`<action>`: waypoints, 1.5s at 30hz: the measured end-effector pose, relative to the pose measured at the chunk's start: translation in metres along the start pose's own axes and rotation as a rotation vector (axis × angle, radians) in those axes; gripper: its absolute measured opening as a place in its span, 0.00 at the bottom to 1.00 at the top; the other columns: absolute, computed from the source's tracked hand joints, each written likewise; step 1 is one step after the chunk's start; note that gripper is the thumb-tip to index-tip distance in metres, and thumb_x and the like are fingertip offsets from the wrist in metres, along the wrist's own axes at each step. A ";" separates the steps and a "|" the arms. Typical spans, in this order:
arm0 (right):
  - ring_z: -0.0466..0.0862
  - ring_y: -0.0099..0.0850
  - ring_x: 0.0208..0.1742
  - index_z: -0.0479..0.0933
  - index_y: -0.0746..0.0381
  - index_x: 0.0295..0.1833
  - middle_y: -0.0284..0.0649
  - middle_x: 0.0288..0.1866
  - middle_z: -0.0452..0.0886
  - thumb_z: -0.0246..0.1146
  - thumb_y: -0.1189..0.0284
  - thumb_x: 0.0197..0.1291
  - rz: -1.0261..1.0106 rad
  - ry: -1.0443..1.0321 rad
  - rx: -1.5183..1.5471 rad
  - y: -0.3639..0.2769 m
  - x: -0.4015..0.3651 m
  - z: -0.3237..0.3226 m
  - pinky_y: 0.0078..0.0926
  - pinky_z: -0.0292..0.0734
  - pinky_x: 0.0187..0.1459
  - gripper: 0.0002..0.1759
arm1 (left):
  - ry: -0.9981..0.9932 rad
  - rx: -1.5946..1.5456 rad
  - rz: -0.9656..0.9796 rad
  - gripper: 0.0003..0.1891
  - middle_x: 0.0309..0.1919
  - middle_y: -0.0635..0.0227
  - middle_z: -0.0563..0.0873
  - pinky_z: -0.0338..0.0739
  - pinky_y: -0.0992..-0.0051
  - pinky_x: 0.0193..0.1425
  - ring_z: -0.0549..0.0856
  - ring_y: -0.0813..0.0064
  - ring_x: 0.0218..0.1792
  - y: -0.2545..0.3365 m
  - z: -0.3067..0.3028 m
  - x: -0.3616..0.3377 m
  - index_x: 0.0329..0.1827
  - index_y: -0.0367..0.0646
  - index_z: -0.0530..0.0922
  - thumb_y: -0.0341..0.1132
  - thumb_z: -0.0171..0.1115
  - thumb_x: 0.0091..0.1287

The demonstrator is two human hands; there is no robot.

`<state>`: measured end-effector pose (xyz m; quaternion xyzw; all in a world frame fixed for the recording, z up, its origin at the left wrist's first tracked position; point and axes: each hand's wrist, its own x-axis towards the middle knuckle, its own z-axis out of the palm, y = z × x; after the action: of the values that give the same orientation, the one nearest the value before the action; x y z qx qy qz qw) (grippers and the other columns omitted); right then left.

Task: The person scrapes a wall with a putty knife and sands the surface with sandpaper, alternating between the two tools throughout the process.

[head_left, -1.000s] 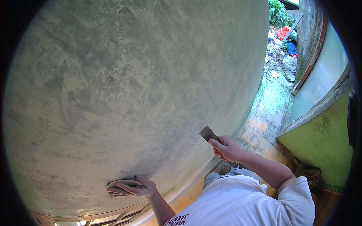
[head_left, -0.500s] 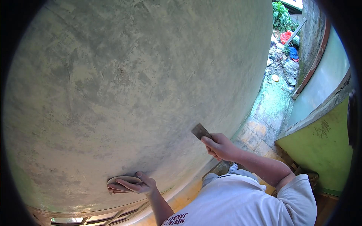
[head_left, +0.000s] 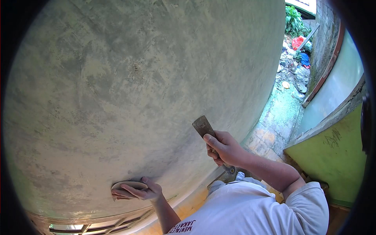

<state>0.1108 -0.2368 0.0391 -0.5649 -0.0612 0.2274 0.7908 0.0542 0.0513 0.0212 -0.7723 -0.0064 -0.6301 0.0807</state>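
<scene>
My right hand (head_left: 227,147) is closed around the handle of a putty knife (head_left: 203,125), its flat, stained metal blade pointing up and away in front of the wall (head_left: 129,102). The handle's end, with a hole in it, sticks out below my fist. Lower left, my left hand (head_left: 150,190) is at the wall, gripping a curved sheet of sandpaper (head_left: 127,185) with a pale upper edge and a reddish-brown underside. Fingers lie along the sheet and the thumb points up beside it. Grey and pale patches of filler mark the wall's surface.
A narrow tiled passage (head_left: 274,125) runs along the wall on the right, leading to heaped rubbish (head_left: 295,64) and green plants (head_left: 293,21). A green partition (head_left: 333,156) stands close to my right elbow. A slatted window frame (head_left: 102,226) shows at bottom left.
My right hand has moved up and slightly left, and the putty knife has turned so more of its blade face shows. My left hand stays nearly in place with the sandpaper.
</scene>
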 end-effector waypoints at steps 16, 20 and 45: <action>0.67 0.19 0.13 0.64 0.62 0.32 0.31 0.17 0.66 0.46 0.58 0.72 -0.041 -0.016 -0.008 -0.003 -0.011 0.004 0.20 0.66 0.15 0.20 | -0.022 -0.040 0.024 0.36 0.73 0.42 0.47 0.30 0.45 0.72 0.42 0.43 0.74 -0.006 -0.001 -0.001 0.73 0.36 0.53 0.49 0.50 0.68; 0.68 0.20 0.13 0.64 0.62 0.32 0.31 0.17 0.66 0.46 0.58 0.72 0.020 -0.062 0.003 0.002 -0.006 0.004 0.19 0.66 0.16 0.20 | -0.022 -0.034 0.023 0.36 0.73 0.42 0.47 0.30 0.44 0.72 0.42 0.42 0.74 -0.004 -0.002 0.000 0.73 0.36 0.53 0.49 0.50 0.68; 0.68 0.20 0.13 0.63 0.61 0.39 0.31 0.19 0.67 0.45 0.54 0.72 -0.065 -0.150 0.127 -0.045 -0.003 0.013 0.20 0.69 0.17 0.19 | 0.010 -0.045 0.024 0.34 0.73 0.44 0.49 0.33 0.45 0.73 0.44 0.46 0.75 0.000 -0.002 0.004 0.72 0.38 0.56 0.48 0.50 0.69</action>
<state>0.1164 -0.2389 0.0860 -0.4926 -0.1239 0.2467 0.8253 0.0533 0.0503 0.0258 -0.7707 0.0174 -0.6330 0.0710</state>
